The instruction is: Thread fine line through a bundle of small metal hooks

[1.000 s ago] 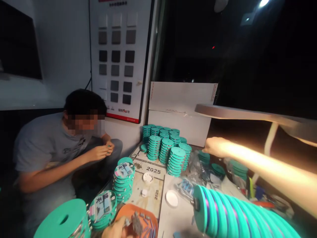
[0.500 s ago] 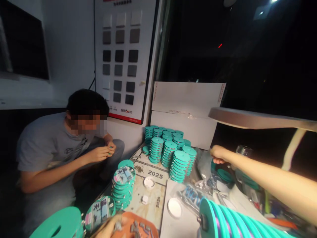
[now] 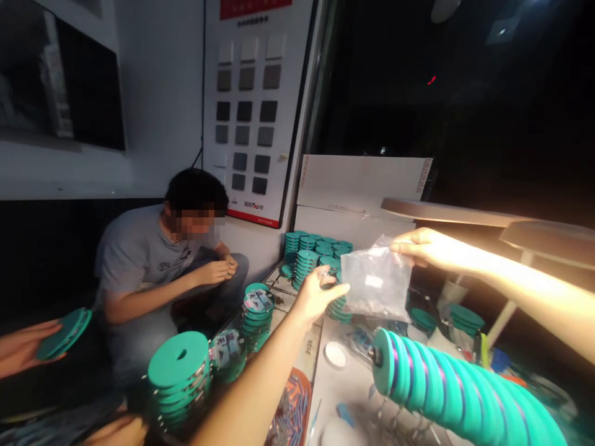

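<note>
A clear zip bag (image 3: 375, 285) with a white label and small contents at its bottom hangs from my right hand (image 3: 413, 246), which pinches its upper corner. Just left of the bag is my left hand (image 3: 320, 292), thumb and fingers spread apart; whether a small thing lies at its fingertips I cannot make out. Behind that hand rise stacks of teal discs (image 3: 307, 266). Below the bag, a long row of teal spools (image 3: 432, 378) with purple between them sits on a rod. An orange tray (image 3: 304, 387) of small metal pieces lies under my left forearm.
A crouching person (image 3: 153, 272) works with both hands at the left. Another person's hand (image 3: 46, 337) holds teal discs at the left edge. Teal stacks (image 3: 179, 371) stand near the front. A white round lid (image 3: 335, 355) lies on the table; a pale lamp (image 3: 446, 209) overhangs the right.
My right hand has lifted the clear bag up from the clutter at the right. My left hand has reached forward to beside it. The view has shifted left.
</note>
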Demonstrator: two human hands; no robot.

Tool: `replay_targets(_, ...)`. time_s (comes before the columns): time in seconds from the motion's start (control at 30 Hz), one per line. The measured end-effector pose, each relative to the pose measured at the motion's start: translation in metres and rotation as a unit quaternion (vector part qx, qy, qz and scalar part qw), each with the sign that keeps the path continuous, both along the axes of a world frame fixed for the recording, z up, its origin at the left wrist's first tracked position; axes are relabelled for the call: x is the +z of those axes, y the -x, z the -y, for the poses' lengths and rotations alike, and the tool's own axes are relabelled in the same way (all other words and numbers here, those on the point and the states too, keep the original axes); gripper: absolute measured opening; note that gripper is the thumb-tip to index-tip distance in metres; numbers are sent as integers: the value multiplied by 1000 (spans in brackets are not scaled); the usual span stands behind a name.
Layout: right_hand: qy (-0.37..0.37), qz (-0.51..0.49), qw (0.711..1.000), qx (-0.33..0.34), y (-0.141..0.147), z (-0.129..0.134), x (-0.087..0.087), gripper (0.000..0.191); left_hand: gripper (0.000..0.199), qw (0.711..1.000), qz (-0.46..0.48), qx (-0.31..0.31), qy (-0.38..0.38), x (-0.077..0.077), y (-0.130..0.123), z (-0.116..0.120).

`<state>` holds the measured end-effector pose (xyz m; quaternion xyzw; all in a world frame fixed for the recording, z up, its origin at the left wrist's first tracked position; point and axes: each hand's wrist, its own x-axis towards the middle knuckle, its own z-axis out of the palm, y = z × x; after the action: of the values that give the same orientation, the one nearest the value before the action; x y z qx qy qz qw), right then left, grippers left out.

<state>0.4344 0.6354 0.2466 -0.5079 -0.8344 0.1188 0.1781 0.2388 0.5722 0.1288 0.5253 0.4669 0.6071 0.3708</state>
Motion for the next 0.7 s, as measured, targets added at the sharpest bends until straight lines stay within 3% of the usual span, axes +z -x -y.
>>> replay_targets(0.1, 39, -83, 993, 79, 19, 15, -3, 33, 10, 999, 3, -19, -27, 12, -2, 3)
replay_targets(0.2, 121, -153, 970, 147, 35, 27, -14, 34, 20, 997, 17, 19, -68, 21, 3, 13)
replay_targets(0.33, 294, -161, 916, 223, 48, 37, -41, 59, 20, 992, 34, 74, -93, 28, 3, 15)
replay_targets(0.47, 383, -168, 872, 256, 55, 27, -61, 48, 20, 988, 3, 129, -80, 27, 5, 15)
replay_targets(0.57, 419, -165, 856, 254, 57, 12, -70, 38, 15, 985, -86, 144, -40, 10, 27, 39)
replay_targets(0.63, 446, -142, 848, 249, 58, 4, -76, 33, 9, 972, -164, 166, 0, -11, 47, 68)
replay_targets(0.7, 474, -103, 839, 247, 62, 0, -85, 30, 17, 948, -243, 196, 66, -38, 62, 97)
